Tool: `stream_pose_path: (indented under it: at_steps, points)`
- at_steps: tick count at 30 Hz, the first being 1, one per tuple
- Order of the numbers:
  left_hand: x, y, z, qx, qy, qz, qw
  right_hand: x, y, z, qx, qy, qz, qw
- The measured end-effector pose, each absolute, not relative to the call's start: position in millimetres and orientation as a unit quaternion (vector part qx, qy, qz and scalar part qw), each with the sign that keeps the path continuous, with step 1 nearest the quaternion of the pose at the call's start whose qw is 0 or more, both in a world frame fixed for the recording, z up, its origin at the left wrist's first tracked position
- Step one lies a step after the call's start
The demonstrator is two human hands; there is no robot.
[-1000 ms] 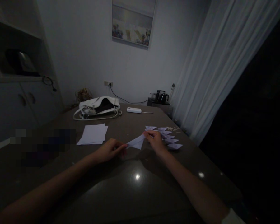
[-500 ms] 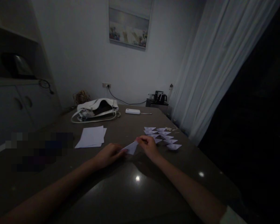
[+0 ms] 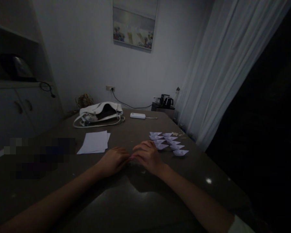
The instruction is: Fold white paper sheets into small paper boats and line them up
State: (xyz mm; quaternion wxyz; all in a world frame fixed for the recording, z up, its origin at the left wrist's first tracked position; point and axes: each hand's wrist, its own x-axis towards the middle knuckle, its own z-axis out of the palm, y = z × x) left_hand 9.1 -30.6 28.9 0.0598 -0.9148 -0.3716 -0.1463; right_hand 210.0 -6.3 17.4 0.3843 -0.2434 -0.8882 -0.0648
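My left hand (image 3: 113,160) and my right hand (image 3: 149,157) meet above the table, their fingertips pinched together. Between them only a thin sliver of folded paper (image 3: 131,158) shows; the rest of it is hidden by the fingers. Both hands are closed on it. Just beyond my right hand stand several folded paper boats (image 3: 180,152) in two rows. To the far left of my left hand lies a stack of white paper sheets (image 3: 94,142), slightly fanned out.
A white handbag (image 3: 100,113) lies gaping at the back of the dark table (image 3: 126,207). Right of it is a white power bank (image 3: 137,116) with a strap or cable. Small scraps (image 3: 176,134) lie behind the boats. A pale curtain (image 3: 203,84) hangs at the right.
The folded paper was stretched visibly between both hands; my right hand has come down and left, close against my left hand, and now the fingers cover nearly all of the paper.
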Motion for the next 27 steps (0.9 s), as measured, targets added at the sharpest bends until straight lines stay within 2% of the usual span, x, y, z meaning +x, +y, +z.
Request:
stream_pose_path:
  at_steps: [9, 18, 21, 27]
  points:
    - [5, -26, 34, -0.905, -0.389, -0.155, 0.071, 219, 0, 30, -0.268, -0.887, -0.066, 0.370]
    - [-14, -17, 32, -0.881, -0.447, -0.151, 0.028, 257, 32, 38, -0.346, -0.813, -0.085, 0.461]
    - [-15, -16, 30, -0.870, -0.466, -0.160, 0.016, 255, 35, 35, -0.357, -0.807, -0.038, 0.469]
    - [-8, -20, 29, -0.868, -0.462, -0.181, 0.010, 224, 12, 14, -0.337, -0.854, 0.161, 0.362]
